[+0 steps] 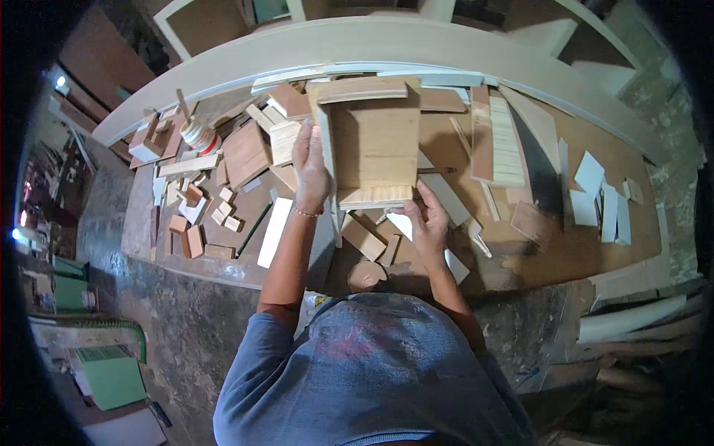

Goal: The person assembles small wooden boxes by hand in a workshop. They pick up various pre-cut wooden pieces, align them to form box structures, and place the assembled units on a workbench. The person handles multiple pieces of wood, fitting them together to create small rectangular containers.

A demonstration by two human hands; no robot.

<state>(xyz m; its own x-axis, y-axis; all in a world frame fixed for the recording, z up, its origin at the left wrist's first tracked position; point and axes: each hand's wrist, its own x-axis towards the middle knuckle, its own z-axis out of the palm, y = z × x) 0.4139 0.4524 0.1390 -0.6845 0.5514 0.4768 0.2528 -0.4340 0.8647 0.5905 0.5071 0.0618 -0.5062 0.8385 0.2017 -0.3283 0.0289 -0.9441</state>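
Note:
Both my hands hold a small plywood box [375, 141] above the middle of the workbench. Its inside faces up, with pieces standing along its far, near and left edges; its right edge looks bare. My left hand [311, 167] presses along the left wall, fingers pointing away from me. At the near right corner, my right hand [430, 223] grips the edge between thumb and fingers. Beneath the box lie wood blocks [363, 236] and a pale board [442, 186]. A brush-like tool [477, 236] rests to the right of my right hand.
Wood offcuts [245, 154] crowd the bench's left side, around a white and red tub [199, 136] with a stick in it. A dark green stick [255, 229] lies nearby. White pieces [589, 175] are at the right. A long pale panel [387, 41] borders the far edge.

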